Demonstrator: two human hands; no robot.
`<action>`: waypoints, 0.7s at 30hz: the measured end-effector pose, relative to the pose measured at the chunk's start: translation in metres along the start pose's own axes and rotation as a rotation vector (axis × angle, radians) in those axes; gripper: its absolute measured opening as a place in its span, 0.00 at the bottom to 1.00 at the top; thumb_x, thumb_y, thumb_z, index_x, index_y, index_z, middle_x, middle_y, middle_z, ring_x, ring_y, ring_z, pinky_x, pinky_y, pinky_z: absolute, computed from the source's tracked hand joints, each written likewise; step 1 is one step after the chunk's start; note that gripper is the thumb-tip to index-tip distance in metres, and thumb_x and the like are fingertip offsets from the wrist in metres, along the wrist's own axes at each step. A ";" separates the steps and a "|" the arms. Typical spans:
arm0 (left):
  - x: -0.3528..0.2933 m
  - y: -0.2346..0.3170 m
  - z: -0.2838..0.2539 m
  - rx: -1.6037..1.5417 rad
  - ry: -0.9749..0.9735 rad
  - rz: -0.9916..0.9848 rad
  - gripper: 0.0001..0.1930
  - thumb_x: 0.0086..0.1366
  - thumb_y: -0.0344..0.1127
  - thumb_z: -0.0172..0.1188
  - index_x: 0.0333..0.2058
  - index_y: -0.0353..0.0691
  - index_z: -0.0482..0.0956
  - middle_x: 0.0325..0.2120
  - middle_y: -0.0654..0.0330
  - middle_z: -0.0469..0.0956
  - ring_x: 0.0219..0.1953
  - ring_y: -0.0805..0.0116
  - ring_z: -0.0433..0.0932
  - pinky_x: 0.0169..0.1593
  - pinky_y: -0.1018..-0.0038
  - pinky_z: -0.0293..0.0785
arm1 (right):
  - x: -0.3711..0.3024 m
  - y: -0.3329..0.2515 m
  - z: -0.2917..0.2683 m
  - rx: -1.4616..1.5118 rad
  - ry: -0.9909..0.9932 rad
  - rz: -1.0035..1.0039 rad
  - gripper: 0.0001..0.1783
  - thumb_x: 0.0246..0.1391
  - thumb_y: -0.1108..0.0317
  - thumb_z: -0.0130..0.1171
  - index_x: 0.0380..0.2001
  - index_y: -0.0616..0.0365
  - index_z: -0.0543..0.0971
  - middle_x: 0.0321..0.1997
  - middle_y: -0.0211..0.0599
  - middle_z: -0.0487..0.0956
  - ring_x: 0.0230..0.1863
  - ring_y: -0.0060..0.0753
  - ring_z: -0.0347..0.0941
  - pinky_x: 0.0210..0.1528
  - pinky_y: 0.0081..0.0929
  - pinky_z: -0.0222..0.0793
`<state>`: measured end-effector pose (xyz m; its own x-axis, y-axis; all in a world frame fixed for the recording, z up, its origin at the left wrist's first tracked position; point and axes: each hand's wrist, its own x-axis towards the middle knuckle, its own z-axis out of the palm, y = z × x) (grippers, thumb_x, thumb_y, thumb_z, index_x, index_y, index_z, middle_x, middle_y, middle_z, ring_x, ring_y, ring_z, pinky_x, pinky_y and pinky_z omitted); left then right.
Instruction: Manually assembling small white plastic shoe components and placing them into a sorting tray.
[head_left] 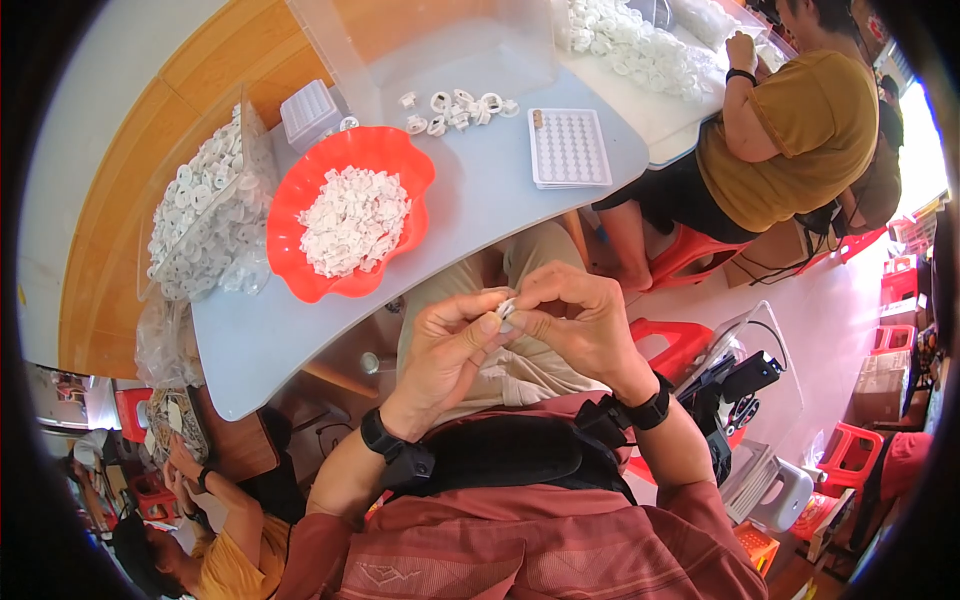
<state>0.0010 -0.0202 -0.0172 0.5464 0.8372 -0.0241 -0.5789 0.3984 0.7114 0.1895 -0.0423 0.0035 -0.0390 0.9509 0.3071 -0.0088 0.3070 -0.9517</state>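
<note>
Above my lap, my left hand point(455, 335) and my right hand point(575, 318) meet, thumbs and fingertips pinched on one small white plastic part point(507, 308). Most of the part is covered by the fingers, so its full shape is hidden. Beyond my hands, on the light blue table point(480, 200), stands a red scalloped bowl point(288, 225) heaped with small white pieces point(355, 220). Farther back lies a loose group of white round plastic parts point(462, 110). To their right rests a stack of white trays with rows of small pockets point(570, 148).
A clear bin point(205, 210) of white ring-shaped parts stands at the left, near a white tray stack point(310, 115). A large clear box point(430, 50) stands at the back. One person point(800, 120) sits at the right, another point(245, 530) at lower left. Red stools point(675, 345) stand around.
</note>
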 end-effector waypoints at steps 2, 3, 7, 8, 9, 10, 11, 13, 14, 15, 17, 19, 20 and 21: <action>0.000 -0.001 0.001 0.007 0.009 -0.008 0.12 0.68 0.26 0.56 0.49 0.33 0.78 0.49 0.53 0.78 0.50 0.64 0.79 0.57 0.65 0.79 | -0.001 0.001 0.000 0.029 0.002 0.036 0.07 0.49 0.80 0.66 0.33 0.63 0.80 0.34 0.32 0.79 0.35 0.20 0.75 0.36 0.21 0.73; 0.000 -0.001 0.001 0.015 0.017 -0.015 0.12 0.68 0.26 0.56 0.49 0.33 0.78 0.49 0.53 0.78 0.51 0.64 0.79 0.57 0.65 0.78 | -0.001 0.002 0.001 0.057 0.003 0.072 0.07 0.50 0.80 0.66 0.32 0.63 0.80 0.34 0.31 0.78 0.35 0.19 0.74 0.37 0.20 0.73; 0.000 -0.002 0.001 0.025 0.011 -0.004 0.12 0.69 0.26 0.56 0.49 0.34 0.79 0.49 0.53 0.78 0.51 0.65 0.79 0.58 0.65 0.77 | -0.003 0.000 0.001 0.161 0.017 0.184 0.07 0.50 0.81 0.65 0.33 0.64 0.78 0.34 0.31 0.78 0.36 0.18 0.74 0.39 0.20 0.74; 0.000 -0.002 0.001 0.027 0.008 -0.008 0.12 0.69 0.26 0.56 0.49 0.34 0.79 0.49 0.53 0.78 0.51 0.65 0.79 0.58 0.65 0.77 | -0.003 0.001 0.001 0.140 0.011 0.178 0.07 0.50 0.81 0.65 0.33 0.65 0.78 0.34 0.31 0.78 0.36 0.18 0.74 0.40 0.21 0.74; 0.000 -0.002 0.001 0.029 0.005 -0.011 0.12 0.69 0.27 0.56 0.49 0.34 0.79 0.49 0.53 0.78 0.51 0.65 0.78 0.59 0.65 0.77 | -0.003 0.001 0.000 0.119 0.005 0.173 0.07 0.51 0.81 0.65 0.34 0.65 0.78 0.34 0.31 0.78 0.36 0.18 0.74 0.40 0.21 0.75; 0.001 -0.002 0.002 0.030 0.004 -0.010 0.12 0.69 0.27 0.56 0.49 0.34 0.79 0.49 0.53 0.78 0.51 0.65 0.78 0.59 0.65 0.77 | -0.003 0.001 0.000 0.119 0.005 0.172 0.07 0.51 0.81 0.65 0.34 0.65 0.78 0.34 0.31 0.78 0.36 0.18 0.74 0.40 0.21 0.75; 0.001 -0.002 0.002 0.034 0.012 -0.014 0.12 0.69 0.26 0.56 0.49 0.34 0.79 0.49 0.53 0.78 0.51 0.65 0.79 0.59 0.65 0.77 | -0.004 0.002 0.001 0.072 0.015 0.154 0.07 0.51 0.81 0.64 0.33 0.65 0.77 0.33 0.32 0.78 0.35 0.19 0.74 0.40 0.22 0.75; 0.001 -0.002 0.003 0.039 0.019 -0.017 0.12 0.69 0.26 0.56 0.49 0.35 0.79 0.49 0.53 0.78 0.51 0.65 0.79 0.59 0.65 0.77 | -0.004 0.001 0.002 0.024 0.026 0.135 0.07 0.51 0.81 0.64 0.33 0.65 0.77 0.33 0.33 0.78 0.35 0.19 0.74 0.40 0.23 0.75; 0.002 -0.002 0.005 0.032 0.015 -0.009 0.12 0.69 0.26 0.56 0.49 0.34 0.79 0.49 0.53 0.78 0.51 0.65 0.79 0.58 0.65 0.77 | -0.005 0.001 0.003 -0.040 0.051 0.067 0.07 0.50 0.81 0.64 0.34 0.65 0.78 0.34 0.35 0.79 0.34 0.23 0.76 0.39 0.24 0.75; 0.003 -0.002 0.006 0.024 0.010 0.000 0.12 0.69 0.27 0.56 0.49 0.34 0.78 0.49 0.53 0.78 0.51 0.66 0.79 0.58 0.66 0.77 | -0.005 0.001 0.005 -0.104 0.077 -0.002 0.08 0.50 0.80 0.65 0.34 0.65 0.79 0.34 0.37 0.79 0.33 0.27 0.77 0.38 0.25 0.75; 0.006 -0.002 0.006 0.028 0.027 0.003 0.12 0.69 0.27 0.56 0.50 0.34 0.78 0.49 0.54 0.79 0.51 0.66 0.79 0.58 0.66 0.77 | -0.006 0.003 0.009 -0.250 0.127 -0.122 0.09 0.49 0.79 0.65 0.35 0.64 0.80 0.35 0.39 0.79 0.33 0.32 0.77 0.37 0.26 0.74; 0.007 -0.004 0.007 0.031 0.045 0.005 0.12 0.69 0.27 0.56 0.50 0.34 0.78 0.48 0.54 0.79 0.50 0.66 0.79 0.57 0.67 0.77 | -0.007 0.006 0.010 -0.395 0.178 -0.242 0.10 0.48 0.78 0.66 0.36 0.63 0.81 0.36 0.40 0.79 0.33 0.36 0.77 0.35 0.27 0.74; 0.006 -0.005 0.008 0.017 0.060 0.001 0.12 0.69 0.27 0.56 0.50 0.33 0.78 0.48 0.55 0.79 0.50 0.67 0.79 0.57 0.68 0.77 | -0.008 0.008 0.011 -0.406 0.190 -0.258 0.10 0.48 0.77 0.66 0.37 0.62 0.81 0.36 0.40 0.79 0.34 0.39 0.77 0.35 0.29 0.73; 0.006 -0.005 0.008 0.003 0.075 -0.003 0.13 0.69 0.28 0.56 0.50 0.33 0.77 0.47 0.55 0.79 0.50 0.67 0.79 0.57 0.68 0.77 | -0.009 0.009 0.011 -0.416 0.201 -0.273 0.11 0.48 0.76 0.66 0.38 0.61 0.82 0.37 0.41 0.79 0.34 0.41 0.76 0.35 0.30 0.73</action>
<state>0.0124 -0.0201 -0.0153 0.5013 0.8617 -0.0787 -0.5753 0.3999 0.7135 0.1784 -0.0481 -0.0080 0.1021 0.8103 0.5771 0.4065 0.4955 -0.7676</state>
